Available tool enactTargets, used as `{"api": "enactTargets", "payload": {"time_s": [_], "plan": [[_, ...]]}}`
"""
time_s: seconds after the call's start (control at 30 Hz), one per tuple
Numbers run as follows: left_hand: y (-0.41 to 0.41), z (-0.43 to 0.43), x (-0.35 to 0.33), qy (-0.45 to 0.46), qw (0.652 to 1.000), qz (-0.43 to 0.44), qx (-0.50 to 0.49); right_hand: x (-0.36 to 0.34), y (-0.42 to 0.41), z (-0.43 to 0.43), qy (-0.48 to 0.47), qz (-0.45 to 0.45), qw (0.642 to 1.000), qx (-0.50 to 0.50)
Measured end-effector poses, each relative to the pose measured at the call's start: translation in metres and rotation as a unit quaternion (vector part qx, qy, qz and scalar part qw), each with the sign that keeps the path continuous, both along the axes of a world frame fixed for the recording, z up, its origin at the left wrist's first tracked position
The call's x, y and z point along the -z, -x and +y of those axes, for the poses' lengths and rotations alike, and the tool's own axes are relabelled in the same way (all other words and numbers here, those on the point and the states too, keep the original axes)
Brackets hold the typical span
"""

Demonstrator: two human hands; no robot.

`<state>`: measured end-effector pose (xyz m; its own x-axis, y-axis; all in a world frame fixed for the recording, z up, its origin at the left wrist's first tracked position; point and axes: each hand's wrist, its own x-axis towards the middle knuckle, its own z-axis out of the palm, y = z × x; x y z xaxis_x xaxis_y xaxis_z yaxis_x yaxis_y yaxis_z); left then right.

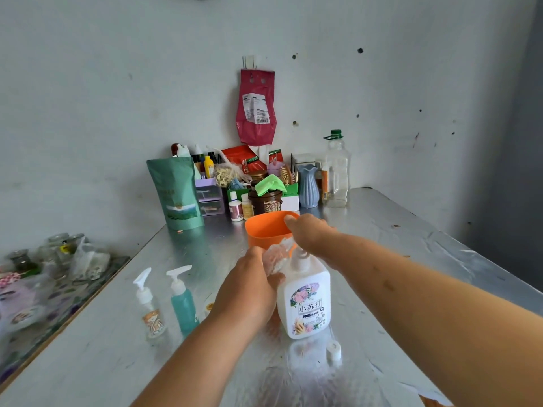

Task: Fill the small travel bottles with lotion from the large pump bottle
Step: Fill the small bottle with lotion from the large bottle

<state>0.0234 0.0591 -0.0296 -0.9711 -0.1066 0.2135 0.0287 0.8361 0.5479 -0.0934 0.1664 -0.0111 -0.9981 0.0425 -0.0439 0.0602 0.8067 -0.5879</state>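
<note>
Bare arms — the left forearm (pixel 202 351) and right forearm (pixel 411 292) lie uncovered as far behind each hand as the view reaches. Left hand (pixel 249 286) and right hand (pixel 311 233) are bare too; small spots mark the right forearm.

A: Table (pixel 382 230) finish?
B: Bright sheet metal, glossy, mirrors the bottles. Surface creased in places.
A: Pump bottle (pixel 305 304)?
B: Milky white plastic, smooth, with a glossy printed label. Clear travel bottle (pixel 148 306): transparent plastic. Teal travel bottle (pixel 183 304): translucent plastic, white plastic pump.
A: Orange cup (pixel 264 230)?
B: Matt plastic. Clear crinkled plastic (pixel 276 257) beside it: thin, shiny.
A: Back row?
B: Green pouch (pixel 176 195) matt film, vase (pixel 308 186) ribbed and glossy, green cloth (pixel 269 185) soft fabric. Wall (pixel 117 83) matt, pitted.
</note>
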Motion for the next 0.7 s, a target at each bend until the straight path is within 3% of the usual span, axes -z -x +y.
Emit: {"api": "enactTargets", "payload": {"time_s": [0.23, 0.5, 0.7], "plan": [[0.005, -0.002, 0.003, -0.013, 1.000, 0.012, 0.004, 0.002, 0.000, 0.003, 0.031, 0.036, 0.999, 0.004], [0.000, -0.004, 0.008, -0.027, 1.000, 0.006, 0.010, 0.003, -0.004, 0.001, -0.067, 0.017, 0.998, 0.000], [-0.003, -0.002, 0.004, -0.038, 0.999, 0.010, 0.007, -0.011, -0.015, 0.004, -0.059, 0.017, 0.998, 0.000]]}}
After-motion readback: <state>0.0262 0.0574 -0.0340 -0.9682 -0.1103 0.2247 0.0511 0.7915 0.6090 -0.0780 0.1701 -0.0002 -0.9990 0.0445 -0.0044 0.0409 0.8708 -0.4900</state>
